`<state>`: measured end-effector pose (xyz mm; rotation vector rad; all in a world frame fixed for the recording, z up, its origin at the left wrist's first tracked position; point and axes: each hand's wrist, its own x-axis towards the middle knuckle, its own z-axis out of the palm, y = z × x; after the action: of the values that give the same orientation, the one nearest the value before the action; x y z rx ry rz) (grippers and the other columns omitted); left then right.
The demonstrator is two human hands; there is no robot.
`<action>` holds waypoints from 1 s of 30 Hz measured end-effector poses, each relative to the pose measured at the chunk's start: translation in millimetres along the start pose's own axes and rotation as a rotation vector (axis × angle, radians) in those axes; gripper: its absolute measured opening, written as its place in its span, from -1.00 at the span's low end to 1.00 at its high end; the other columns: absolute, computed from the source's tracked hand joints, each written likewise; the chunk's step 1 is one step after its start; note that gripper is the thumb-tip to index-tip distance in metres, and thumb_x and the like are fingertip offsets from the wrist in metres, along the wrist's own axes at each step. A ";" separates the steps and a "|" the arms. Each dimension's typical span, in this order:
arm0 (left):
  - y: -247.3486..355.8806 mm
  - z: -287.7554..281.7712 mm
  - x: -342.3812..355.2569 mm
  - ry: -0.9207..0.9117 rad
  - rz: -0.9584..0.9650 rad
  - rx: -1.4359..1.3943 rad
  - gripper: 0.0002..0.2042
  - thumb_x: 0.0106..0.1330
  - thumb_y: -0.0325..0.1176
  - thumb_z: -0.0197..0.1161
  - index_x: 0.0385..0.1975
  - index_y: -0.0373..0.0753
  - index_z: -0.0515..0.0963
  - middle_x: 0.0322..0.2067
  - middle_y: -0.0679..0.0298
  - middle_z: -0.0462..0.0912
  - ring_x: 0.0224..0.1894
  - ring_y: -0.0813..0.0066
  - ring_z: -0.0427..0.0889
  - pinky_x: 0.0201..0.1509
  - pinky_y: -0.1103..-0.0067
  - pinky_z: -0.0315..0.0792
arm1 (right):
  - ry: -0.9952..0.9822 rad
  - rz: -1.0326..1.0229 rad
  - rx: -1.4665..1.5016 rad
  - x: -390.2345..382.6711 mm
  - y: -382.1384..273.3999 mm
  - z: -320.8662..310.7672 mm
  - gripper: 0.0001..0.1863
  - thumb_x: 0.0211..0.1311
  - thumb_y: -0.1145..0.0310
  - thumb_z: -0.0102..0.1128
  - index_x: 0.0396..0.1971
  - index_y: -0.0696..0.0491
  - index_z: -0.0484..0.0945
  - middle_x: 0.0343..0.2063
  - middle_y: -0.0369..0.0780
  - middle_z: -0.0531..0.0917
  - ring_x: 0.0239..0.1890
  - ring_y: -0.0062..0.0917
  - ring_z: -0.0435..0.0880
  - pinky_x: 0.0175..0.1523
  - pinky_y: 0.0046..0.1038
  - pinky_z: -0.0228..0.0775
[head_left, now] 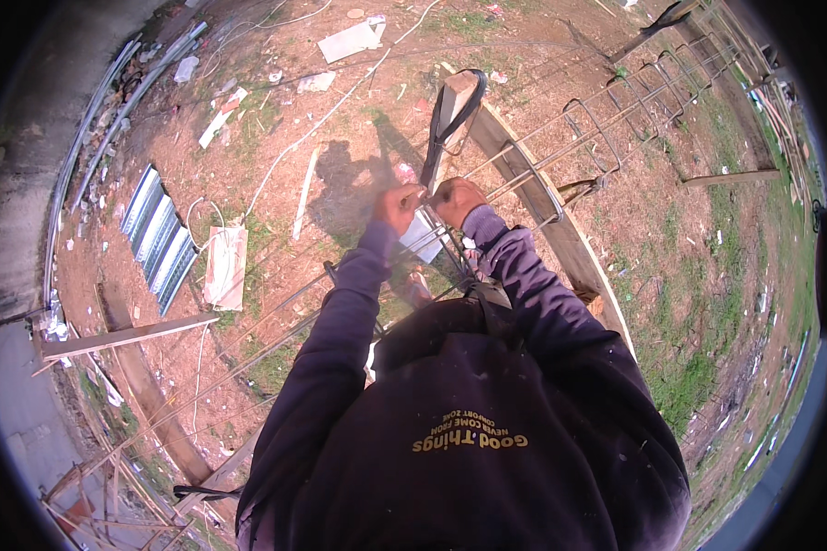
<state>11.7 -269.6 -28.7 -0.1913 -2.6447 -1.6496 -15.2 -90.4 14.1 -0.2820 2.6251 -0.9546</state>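
**Steel rebar cage [537,169] slants across the dirt yard**

It runs from near left to far right, its bars crossing a long wooden plank [572,241] on the right. Over on the left lies a corrugated metal sheet [159,241]. A black strap [435,151] hangs just beyond the hands. The left hand [398,208] and right hand [458,201], fingers curled, meet above the cage's middle; I can't tell what they pinch.

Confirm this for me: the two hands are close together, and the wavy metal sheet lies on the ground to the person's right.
Wrong side: the head view shows the wavy metal sheet on the ground to the person's left. The two hands are close together.
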 end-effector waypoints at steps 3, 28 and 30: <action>4.6 2.6 -2.1 -0.020 -0.155 0.016 -0.83 0.34 -0.35 0.24 -0.20 -0.28 0.66 -0.49 0.12 0.65 -0.45 0.52 0.58 -0.32 0.50 0.46 | -0.136 -0.162 -0.313 42.1 9.0 -15.7 -0.65 0.01 0.10 0.30 -0.31 0.06 0.72 -0.27 -0.06 0.72 -0.12 -0.12 0.68 0.01 -0.23 0.51; 33.9 37.0 -24.2 0.222 -0.157 0.240 -0.69 0.21 -0.52 0.26 -0.03 -0.21 0.61 -0.11 0.06 0.69 -0.06 0.13 0.70 0.01 0.43 0.56 | -0.069 -0.652 -0.069 92.5 42.4 -19.0 -0.71 0.06 0.15 0.31 -0.35 0.06 0.68 -0.41 -0.12 0.68 -0.27 -0.21 0.65 -0.10 -0.22 0.47; 32.1 39.5 -26.6 0.257 -0.150 0.257 -0.70 0.21 -0.52 0.26 -0.04 -0.21 0.62 -0.11 0.06 0.69 -0.07 0.13 0.70 0.00 0.43 0.57 | 0.113 -0.811 0.061 54.9 41.7 -40.8 -0.77 0.16 0.21 0.20 -0.39 0.08 0.64 -0.37 -0.10 0.68 -0.22 -0.16 0.64 -0.01 -0.18 0.45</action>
<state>43.6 -222.8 -19.7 0.2137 -2.6867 -1.2477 -84.2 -51.1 3.2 -1.3778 2.5759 -1.2977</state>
